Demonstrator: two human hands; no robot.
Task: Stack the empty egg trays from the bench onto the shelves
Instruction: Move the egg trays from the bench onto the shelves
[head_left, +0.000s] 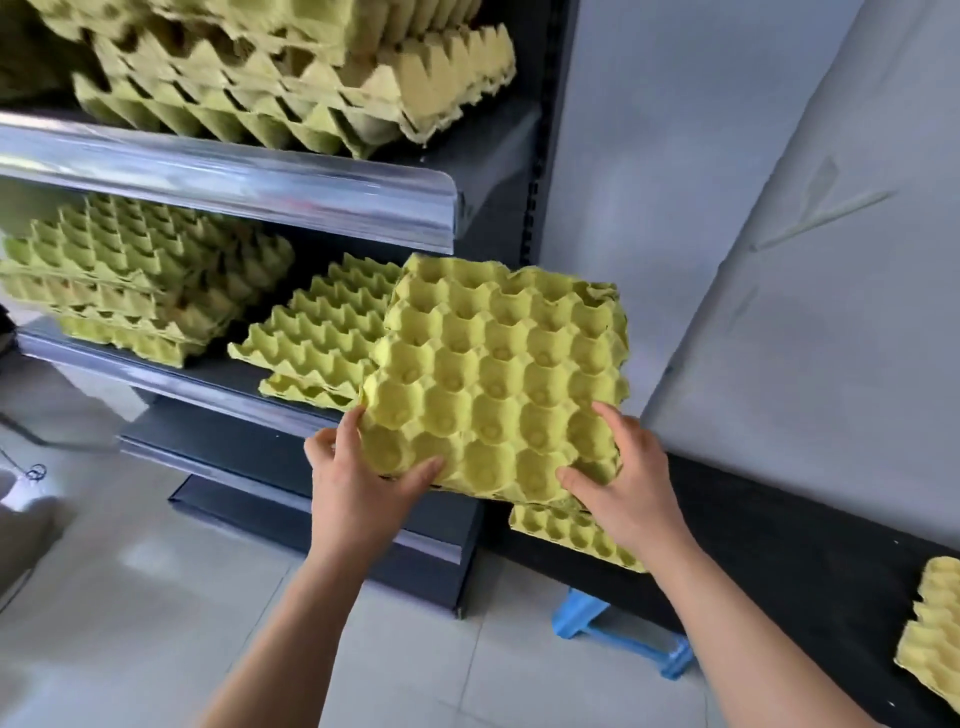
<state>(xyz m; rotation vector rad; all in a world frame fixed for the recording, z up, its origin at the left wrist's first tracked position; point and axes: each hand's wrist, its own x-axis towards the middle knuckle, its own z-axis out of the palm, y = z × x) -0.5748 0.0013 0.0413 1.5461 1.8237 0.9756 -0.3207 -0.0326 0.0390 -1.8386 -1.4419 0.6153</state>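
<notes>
Right now we face the dark shelves (332, 192) from nine to twelve o'clock, loaded with stacked trays (291, 98), while the black bench (779, 551) runs toward four o'clock carrying a spare tray (571, 535). At centre the held tray (493, 374), empty and tilted, hangs in the air just in front of the middle shelf. Our left hand (358, 483) grips its seven o'clock corner, and our right hand (628, 488) clasps its five o'clock edge.

Yellow pulp egg tray (498, 374), cups up, tilted, beside shelf stacks (322, 338).
</notes>
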